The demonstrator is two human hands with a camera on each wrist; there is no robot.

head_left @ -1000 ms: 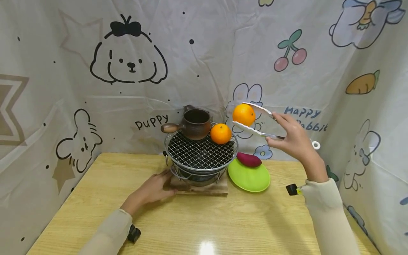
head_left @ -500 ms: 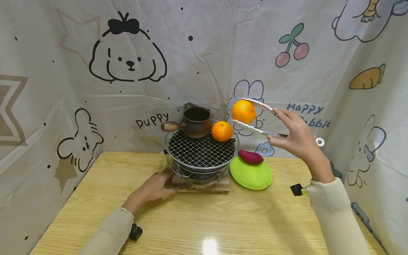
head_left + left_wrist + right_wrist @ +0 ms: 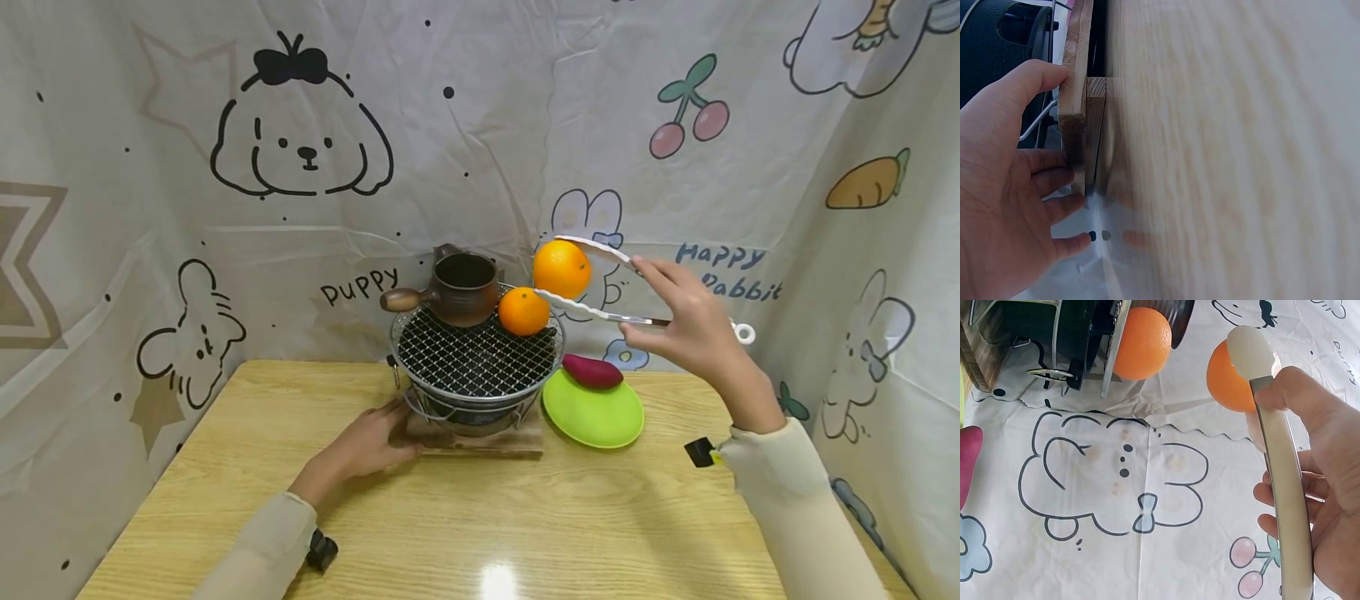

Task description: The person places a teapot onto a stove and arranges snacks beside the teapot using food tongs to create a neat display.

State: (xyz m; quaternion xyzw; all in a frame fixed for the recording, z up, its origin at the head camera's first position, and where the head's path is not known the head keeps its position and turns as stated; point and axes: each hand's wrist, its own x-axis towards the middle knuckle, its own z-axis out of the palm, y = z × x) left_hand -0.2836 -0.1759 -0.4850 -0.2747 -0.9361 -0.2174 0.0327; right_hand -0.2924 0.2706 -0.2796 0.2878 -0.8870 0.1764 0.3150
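Whitish cloth (image 3: 495, 108) with drawings (image 3: 288, 67) of animals, cherries and a carrot hangs behind and at both sides of a light wooden table (image 3: 480, 525). On this table lies a wooden board (image 3: 487, 446), and on the board stands a round grill (image 3: 480, 397) with dark mesh (image 3: 472, 358) on its top. At the back of the mesh there is a brown pot (image 3: 463, 304), whose handle (image 3: 405, 299) points to the left. A first orange (image 3: 523, 312) rests on the mesh at the right of the pot, just beside it; whether the two touch, I cannot tell.

The right hand (image 3: 693, 321) holds the tongs (image 3: 1285, 487) between thumb and fingers. Their white tips (image 3: 576, 305) are pinching a second orange (image 3: 562, 269), one tip above it and one below, and this fruit hangs in the air at the back right of the grill, near the first orange. From the right wrist view one sees that the two oranges are apart. The left hand (image 3: 367, 442) grips the left end of the wooden board, with the thumb on one side and the fingers on the other. To the right of the grill, a green plate (image 3: 596, 421) lies on the table, and a purple vegetable (image 3: 592, 372) lies at its back edge.
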